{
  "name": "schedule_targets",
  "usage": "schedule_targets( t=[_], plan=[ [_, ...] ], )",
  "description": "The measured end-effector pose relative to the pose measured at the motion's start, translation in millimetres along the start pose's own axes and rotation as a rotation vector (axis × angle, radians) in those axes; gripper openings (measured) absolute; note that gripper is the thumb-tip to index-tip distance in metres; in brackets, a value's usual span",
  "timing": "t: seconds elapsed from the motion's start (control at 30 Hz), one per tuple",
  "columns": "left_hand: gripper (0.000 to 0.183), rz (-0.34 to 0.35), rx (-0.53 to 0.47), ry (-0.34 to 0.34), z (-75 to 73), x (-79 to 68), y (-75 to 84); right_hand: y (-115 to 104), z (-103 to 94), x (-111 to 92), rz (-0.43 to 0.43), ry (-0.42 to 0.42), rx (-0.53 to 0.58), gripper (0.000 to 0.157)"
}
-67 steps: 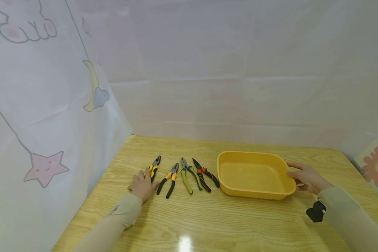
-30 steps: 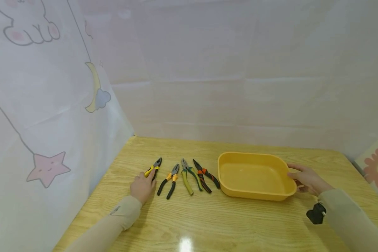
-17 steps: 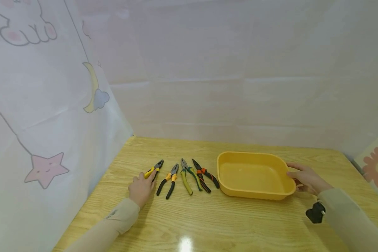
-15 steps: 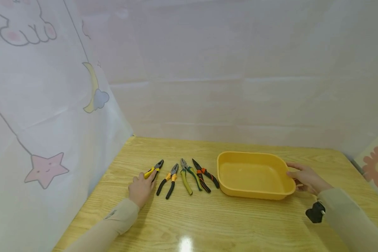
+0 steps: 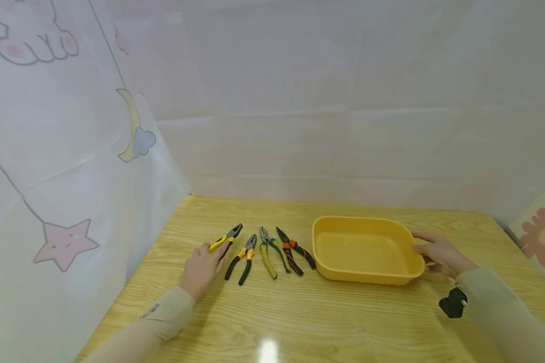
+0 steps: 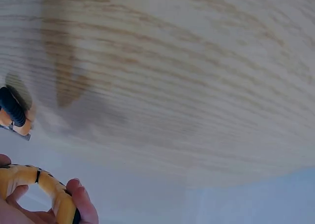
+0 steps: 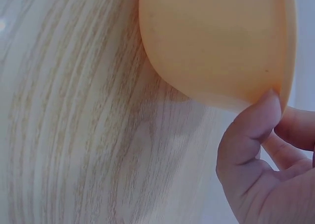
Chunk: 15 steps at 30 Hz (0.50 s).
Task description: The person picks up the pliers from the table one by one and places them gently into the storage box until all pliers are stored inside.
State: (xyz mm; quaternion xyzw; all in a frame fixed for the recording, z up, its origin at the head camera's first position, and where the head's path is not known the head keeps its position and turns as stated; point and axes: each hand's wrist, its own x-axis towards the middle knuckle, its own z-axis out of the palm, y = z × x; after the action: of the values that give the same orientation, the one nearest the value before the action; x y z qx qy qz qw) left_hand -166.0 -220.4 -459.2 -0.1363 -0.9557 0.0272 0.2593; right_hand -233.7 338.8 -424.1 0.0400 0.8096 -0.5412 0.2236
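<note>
Head view: left hand (image 5: 203, 267) grip curls round rubbery yellow-handled pliers (image 5: 225, 238); right hand (image 5: 438, 252) apparently pinches smooth plastic tray (image 5: 368, 272) rim.

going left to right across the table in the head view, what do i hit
left hand gripping yellow-handled pliers → orange-and-black pliers → green-handled pliers → red-and-black pliers → yellow tray → right hand at its rim

The head view looks forward and down over the whole surface (image 5: 300, 322). Each wrist view sits close above it, sharing pliers (image 6: 44, 184) and tray (image 7: 216, 42) with the head view.
</note>
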Motion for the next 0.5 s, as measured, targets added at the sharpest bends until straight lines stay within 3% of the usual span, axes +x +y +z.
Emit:
schedule_targets(
  t=[0.33, 0.5],
  plan=[
    [0.045, 0.069, 0.019, 0.057, -8.9, 3.5, 2.6, -2, 0.9, -1, 0.002, 0.006, -0.009, 0.064],
    [0.046, 0.089, 0.016, 0.048, -14.1, 3.6, 4.2, -2, 0.9, -1, 0.004, 0.007, -0.012, 0.064]
  ],
)
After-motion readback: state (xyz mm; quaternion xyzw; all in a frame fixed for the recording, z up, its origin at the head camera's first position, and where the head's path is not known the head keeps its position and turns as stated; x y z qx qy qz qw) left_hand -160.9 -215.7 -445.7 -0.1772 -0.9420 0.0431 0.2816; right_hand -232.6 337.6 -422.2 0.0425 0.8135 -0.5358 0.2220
